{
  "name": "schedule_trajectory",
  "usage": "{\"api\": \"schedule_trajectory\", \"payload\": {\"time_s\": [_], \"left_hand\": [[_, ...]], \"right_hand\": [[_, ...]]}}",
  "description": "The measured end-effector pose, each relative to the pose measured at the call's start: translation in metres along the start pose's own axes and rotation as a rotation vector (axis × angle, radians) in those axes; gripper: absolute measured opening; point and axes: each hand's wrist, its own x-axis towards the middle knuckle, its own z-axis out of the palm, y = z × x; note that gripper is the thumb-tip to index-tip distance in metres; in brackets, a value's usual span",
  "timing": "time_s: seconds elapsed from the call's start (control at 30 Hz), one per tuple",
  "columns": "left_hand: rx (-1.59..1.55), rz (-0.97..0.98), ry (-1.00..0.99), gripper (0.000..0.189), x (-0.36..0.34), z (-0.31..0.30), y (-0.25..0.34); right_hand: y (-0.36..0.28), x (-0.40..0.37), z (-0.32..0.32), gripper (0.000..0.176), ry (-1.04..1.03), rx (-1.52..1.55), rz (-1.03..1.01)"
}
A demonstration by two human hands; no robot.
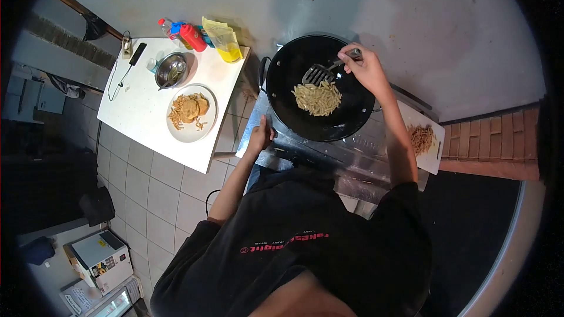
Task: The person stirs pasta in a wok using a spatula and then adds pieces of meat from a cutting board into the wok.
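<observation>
My right hand (362, 68) is closed around the handle of a slotted spatula (318, 74). The spatula's head is inside a black wok (284, 105), at the upper edge of a pile of pale, short strips of food (318, 98) that look like cut fries. Beneath the wok is a shiny metal stove (311, 155). At the stove's front left corner is my left hand (260, 136), its thumb pointing up and its fingers curled. What those fingers hold, if anything, is hidden.
Left, a white table (141, 132) bears a plate of fried food (205, 122), a metal bowl (184, 67), a red squeeze bottle (192, 37) and a pouch of yellow liquid (225, 42). Right of the stove lies a white cutting board (433, 158) with browned strips (421, 140).
</observation>
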Motion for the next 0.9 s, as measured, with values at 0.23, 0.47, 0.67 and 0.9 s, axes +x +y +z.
{"api": "schedule_trajectory", "payload": {"time_s": [0.23, 0.47, 0.67, 0.9], "left_hand": [[0.017, 0.013, -0.003, 0.083, 0.002, 0.0, -0.002], [0.024, 0.014, 0.004, 0.084, -0.002, 0.0, 0.001], [-0.013, 0.003, -0.019, 0.082, -0.002, -0.001, 0.0], [-0.003, 0.004, 0.003, 0.081, 0.001, 0.0, -0.002]], "right_hand": [[-0.052, -0.024, -0.014, 0.013, 0.174, -0.326, -0.385], [-0.043, -0.024, -0.022, 0.015, 0.176, -0.422, -0.367], [0.012, -0.015, -0.008, 0.016, 0.238, -0.392, -0.264], [0.008, -0.05, 0.036, 0.017, 0.369, 0.039, -0.061]]}}
